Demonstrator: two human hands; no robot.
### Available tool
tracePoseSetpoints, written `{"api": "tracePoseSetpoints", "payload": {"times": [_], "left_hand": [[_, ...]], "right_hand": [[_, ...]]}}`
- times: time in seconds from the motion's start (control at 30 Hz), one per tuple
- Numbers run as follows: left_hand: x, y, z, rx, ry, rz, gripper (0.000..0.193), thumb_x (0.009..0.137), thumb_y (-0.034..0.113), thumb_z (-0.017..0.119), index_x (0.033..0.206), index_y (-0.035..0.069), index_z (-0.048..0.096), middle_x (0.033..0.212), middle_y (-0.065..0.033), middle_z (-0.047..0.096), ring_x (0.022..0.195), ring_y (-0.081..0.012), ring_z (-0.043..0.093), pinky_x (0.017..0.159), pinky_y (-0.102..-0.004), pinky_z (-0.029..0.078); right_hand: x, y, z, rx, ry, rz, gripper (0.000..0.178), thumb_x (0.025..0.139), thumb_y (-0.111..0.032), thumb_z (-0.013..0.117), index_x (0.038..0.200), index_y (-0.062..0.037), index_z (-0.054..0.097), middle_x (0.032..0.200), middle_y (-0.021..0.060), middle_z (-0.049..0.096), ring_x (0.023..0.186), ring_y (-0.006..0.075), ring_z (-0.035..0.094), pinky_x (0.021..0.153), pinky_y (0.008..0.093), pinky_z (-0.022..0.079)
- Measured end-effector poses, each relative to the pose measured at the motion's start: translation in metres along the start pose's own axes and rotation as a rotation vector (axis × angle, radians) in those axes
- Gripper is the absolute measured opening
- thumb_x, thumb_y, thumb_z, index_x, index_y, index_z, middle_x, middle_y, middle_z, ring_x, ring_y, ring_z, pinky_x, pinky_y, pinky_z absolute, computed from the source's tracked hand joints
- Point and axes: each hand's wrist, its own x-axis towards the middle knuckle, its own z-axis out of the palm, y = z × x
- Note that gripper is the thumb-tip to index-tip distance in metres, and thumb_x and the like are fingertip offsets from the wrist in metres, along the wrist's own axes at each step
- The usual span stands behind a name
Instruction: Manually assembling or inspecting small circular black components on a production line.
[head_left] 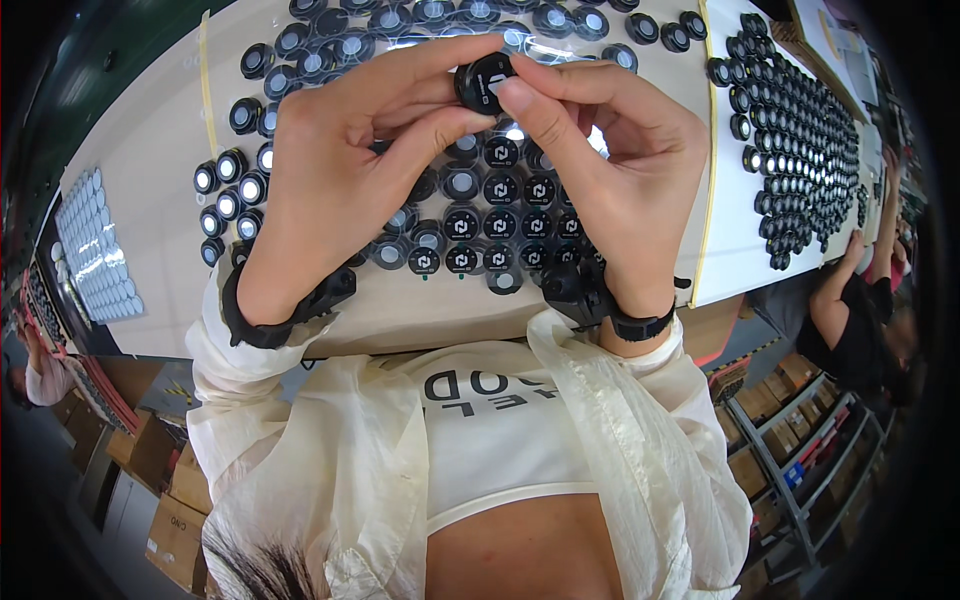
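Above the table, both hands hold one small round black piece (484, 84) with a white mark on its flat face. My left hand (340, 160) grips its left side, the thumb below and the index finger along the top. At the other side, my right hand (630, 150) pinches it, with the thumb tip on the marked face and the index finger at its edge. Beneath the hands are several rows of similar black pieces (499, 223), some showing white marks, others pale round centres. My wrists and forearms hide part of these rows.
At the right, many black pieces (790, 150) stand on a white surface (725, 240) beyond a yellow strip (709, 150). Left lies a sheet of pale round discs (97, 245). Co-workers (860, 290) work at the right edge; cardboard boxes (178, 535) and a metal rack (800, 480) stand below table level.
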Motion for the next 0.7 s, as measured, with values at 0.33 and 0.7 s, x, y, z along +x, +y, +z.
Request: {"api": "tracePoseSetpoints", "payload": {"times": [0.33, 0.7], "left_hand": [[0.008, -0.002, 0.000, -0.045, 0.038, 0.036, 0.041, 0.092, -0.008, 0.060, 0.132, -0.002, 0.058, 0.122, -0.0138, 0.066, 0.110, -0.0189, 0.066, 0.093, -0.0286, 0.055], [0.128, -0.044, -0.134, 0.949, 0.039, 0.083, 0.038, 0.084, 0.009, 0.066, 0.120, -0.003, 0.065, 0.096, -0.0245, 0.070, 0.087, -0.0347, 0.069, 0.081, -0.0374, 0.054]], "right_hand": [[0.005, 0.002, 0.006, -0.169, 0.021, -0.229, 0.021, 0.084, -0.003, 0.072, 0.105, -0.0010, 0.073, 0.094, 0.0108, 0.070, 0.081, 0.0193, 0.066, 0.074, 0.0298, 0.052], [-0.002, -0.004, -0.015, -0.075, -0.191, -0.049, 0.044, 0.093, -0.003, 0.058, 0.137, -0.0043, 0.054, 0.126, 0.0175, 0.060, 0.096, 0.0248, 0.065, 0.085, 0.0334, 0.051]]}}
